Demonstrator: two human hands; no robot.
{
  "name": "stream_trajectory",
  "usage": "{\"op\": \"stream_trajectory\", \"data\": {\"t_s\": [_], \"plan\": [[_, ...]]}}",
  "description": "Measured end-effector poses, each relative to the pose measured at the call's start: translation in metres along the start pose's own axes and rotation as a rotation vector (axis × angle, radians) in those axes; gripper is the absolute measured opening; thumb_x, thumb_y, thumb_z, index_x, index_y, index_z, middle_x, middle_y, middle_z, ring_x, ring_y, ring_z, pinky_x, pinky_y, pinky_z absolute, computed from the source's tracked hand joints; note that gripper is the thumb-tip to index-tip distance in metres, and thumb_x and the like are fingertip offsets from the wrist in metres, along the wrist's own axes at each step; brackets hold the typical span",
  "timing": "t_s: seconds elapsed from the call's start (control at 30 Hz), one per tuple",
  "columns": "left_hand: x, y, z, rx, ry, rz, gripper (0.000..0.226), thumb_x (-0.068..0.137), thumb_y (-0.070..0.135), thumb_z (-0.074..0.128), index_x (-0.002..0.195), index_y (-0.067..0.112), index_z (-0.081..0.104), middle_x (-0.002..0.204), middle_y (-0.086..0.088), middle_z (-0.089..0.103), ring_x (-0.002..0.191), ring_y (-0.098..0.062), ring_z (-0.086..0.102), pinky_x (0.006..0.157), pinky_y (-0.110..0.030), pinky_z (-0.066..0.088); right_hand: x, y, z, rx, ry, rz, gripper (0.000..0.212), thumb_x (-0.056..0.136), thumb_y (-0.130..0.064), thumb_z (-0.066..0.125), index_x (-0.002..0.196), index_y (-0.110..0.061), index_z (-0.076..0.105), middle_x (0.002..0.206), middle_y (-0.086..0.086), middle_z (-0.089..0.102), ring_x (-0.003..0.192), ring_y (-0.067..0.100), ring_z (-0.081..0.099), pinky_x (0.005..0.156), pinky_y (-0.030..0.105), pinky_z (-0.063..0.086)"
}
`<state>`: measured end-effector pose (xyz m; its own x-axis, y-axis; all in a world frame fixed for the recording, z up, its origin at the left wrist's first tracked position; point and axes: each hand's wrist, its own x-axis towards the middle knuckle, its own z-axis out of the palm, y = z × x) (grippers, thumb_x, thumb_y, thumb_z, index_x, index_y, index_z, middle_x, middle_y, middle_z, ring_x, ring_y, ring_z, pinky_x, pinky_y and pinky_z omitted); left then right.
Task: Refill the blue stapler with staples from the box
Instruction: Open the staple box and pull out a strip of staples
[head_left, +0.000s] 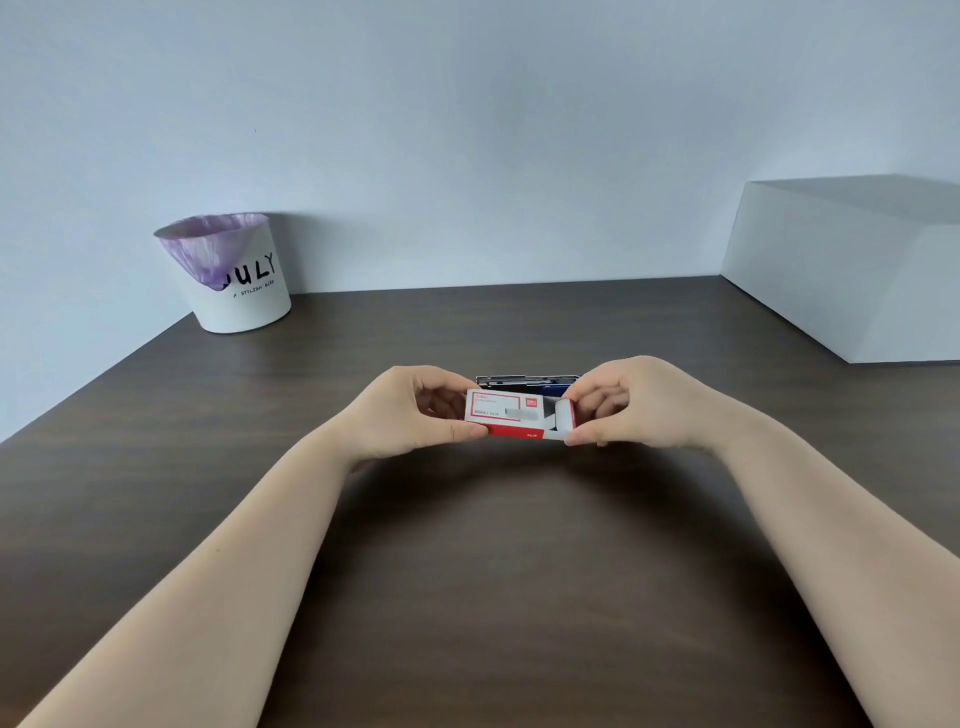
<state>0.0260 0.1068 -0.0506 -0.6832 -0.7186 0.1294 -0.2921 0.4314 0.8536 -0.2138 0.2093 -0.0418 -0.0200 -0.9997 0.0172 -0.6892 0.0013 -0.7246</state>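
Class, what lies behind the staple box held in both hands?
Behind the staple box a strip of the blue stapler shows, metal along its top. The box and both hands hide the rest.

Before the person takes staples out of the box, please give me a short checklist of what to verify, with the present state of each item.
1. Staple box is held firmly: ok, the left hand grips the sleeve end and the right hand holds the tray end.
2. Box is open: ok, the inner tray is slid out to the right and grey staples show.
3. Blue stapler is within reach: ok, it lies on the table just behind the box.
4. Stapler is open for loading: cannot tell, the box and hands hide most of it.
5. A hand is free to pick staples: not ok, both hold the box.
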Motion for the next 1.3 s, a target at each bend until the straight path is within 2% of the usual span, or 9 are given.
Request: {"op": "stream_trajectory", "data": {"t_s": [0.13,0.3,0.47,0.6,0.77,0.9,1.0,1.1,1.3], "plan": [[0.001,-0.003,0.000,0.017,0.023,0.047,0.040,0.066,0.006,0.081,0.103,0.018,0.067,0.097,-0.009,0.073,0.076,-0.011,0.065,0.080,-0.030,0.057,0.001,0.002,0.002,-0.040,0.006,-0.014,0.036,0.069,-0.018,0.081,0.097,-0.023,0.058,0.084,0.001,0.072,0.069,0.012,0.066,0.073,0.028,0.055],[0.004,-0.007,0.001,0.024,0.021,0.065,0.038,0.065,0.004,0.082,0.098,0.016,0.067,0.095,-0.013,0.074,0.083,-0.026,0.069,0.082,-0.036,0.058,0.002,0.005,0.001,-0.100,-0.008,-0.013,0.035,0.070,-0.016,0.079,0.096,-0.024,0.056,0.082,0.001,0.069,0.067,0.012,0.062,0.067,0.024,0.052],[0.003,-0.008,-0.001,0.029,-0.008,0.065,0.035,0.065,0.003,0.082,0.095,0.010,0.066,0.096,-0.015,0.073,0.081,-0.023,0.068,0.080,-0.035,0.058,0.001,0.006,0.000,-0.104,-0.012,-0.009,0.033,0.071,-0.015,0.078,0.096,-0.022,0.058,0.080,-0.002,0.069,0.066,0.011,0.062,0.068,0.025,0.053],[0.003,-0.011,-0.004,0.043,-0.011,0.049,0.035,0.064,0.004,0.083,0.095,0.010,0.065,0.096,-0.013,0.074,0.086,-0.031,0.070,0.082,-0.037,0.058,0.001,0.005,-0.001,-0.127,0.006,-0.004,0.030,0.071,-0.014,0.077,0.096,-0.021,0.060,0.076,-0.006,0.068,0.064,0.008,0.060,0.067,0.022,0.051],[0.004,-0.014,-0.005,0.056,-0.037,0.021,0.036,0.064,0.004,0.082,0.095,0.012,0.065,0.097,-0.013,0.074,0.080,-0.018,0.068,0.079,-0.029,0.058,0.000,0.003,-0.003,-0.180,0.012,-0.012,0.027,0.072,-0.015,0.076,0.094,-0.022,0.062,0.077,-0.007,0.068,0.061,0.006,0.058,0.066,0.021,0.047],[0.005,-0.014,-0.003,0.068,-0.049,0.021,0.037,0.065,0.004,0.082,0.097,0.010,0.065,0.096,-0.012,0.074,0.077,-0.014,0.067,0.074,-0.023,0.057,-0.001,-0.002,-0.001,-0.222,0.036,-0.035,0.041,0.070,-0.030,0.080,0.106,-0.032,0.059,0.078,-0.007,0.066,0.062,0.006,0.055,0.066,0.018,0.045],[0.006,-0.015,-0.003,0.069,-0.047,0.019,0.037,0.064,0.005,0.083,0.096,0.010,0.065,0.096,-0.012,0.074,0.076,-0.012,0.067,0.074,-0.023,0.057,0.001,-0.007,0.002,-0.301,0.113,-0.134,0.026,0.078,-0.031,0.073,0.102,-0.025,0.066,0.072,-0.009,0.059,0.058,0.005,0.048,0.060,0.013,0.039],[0.007,-0.017,-0.003,0.069,-0.051,0.022,0.036,0.064,0.007,0.083,0.095,0.012,0.065,0.095,-0.010,0.074,0.075,-0.012,0.067,0.075,-0.026,0.057,0.005,-0.011,0.008,-0.474,0.081,-0.222,0.016,0.082,-0.023,0.067,0.097,-0.019,0.071,0.066,-0.013,0.051,0.061,0.000,0.045,0.062,0.012,0.034],[0.007,-0.016,-0.002,0.087,-0.048,0.033,0.036,0.065,0.009,0.083,0.097,0.012,0.065,0.094,-0.009,0.074,0.074,-0.011,0.066,0.074,-0.025,0.057,0.013,-0.017,0.012,-0.675,-0.012,-0.218,0.020,0.083,-0.021,0.056,0.095,-0.020,0.072,0.069,-0.012,0.046,0.076,0.014,0.051,0.069,0.030,0.045]]}}
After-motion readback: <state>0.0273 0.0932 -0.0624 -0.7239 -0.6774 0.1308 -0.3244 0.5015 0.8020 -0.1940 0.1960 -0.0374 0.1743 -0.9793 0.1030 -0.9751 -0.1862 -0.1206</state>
